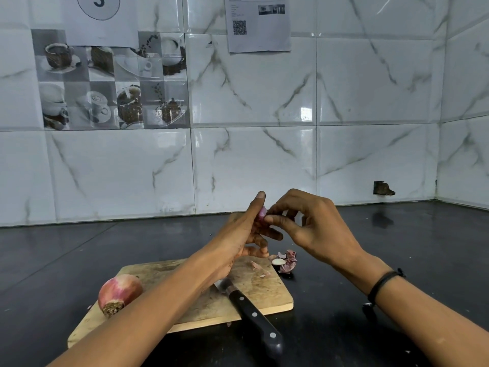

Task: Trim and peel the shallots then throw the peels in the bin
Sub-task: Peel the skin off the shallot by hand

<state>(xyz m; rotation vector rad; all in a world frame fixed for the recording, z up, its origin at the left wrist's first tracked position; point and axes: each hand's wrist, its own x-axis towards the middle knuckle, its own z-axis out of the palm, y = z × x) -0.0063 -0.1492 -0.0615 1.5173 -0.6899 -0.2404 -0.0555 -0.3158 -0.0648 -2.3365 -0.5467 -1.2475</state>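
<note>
On the left end of the wooden cutting board [267, 290] sits an unpeeled shallot [119, 293], root end toward the camera, close to the board's left edge. A black-handled knife [251, 312] lies diagonally over the board's near edge, its blade partly hidden under the left forearm. Raised above the board's far right corner, the left hand [238, 239] cradles a small purple shallot [262, 214] against its fingers, index finger pointing up. The right hand [315, 226] pinches this shallot's skin between thumb and fingertips. Below them a pile of peels [287, 262] lies just off the board's right edge. The black counter [397, 247] to the right lies open.
</note>
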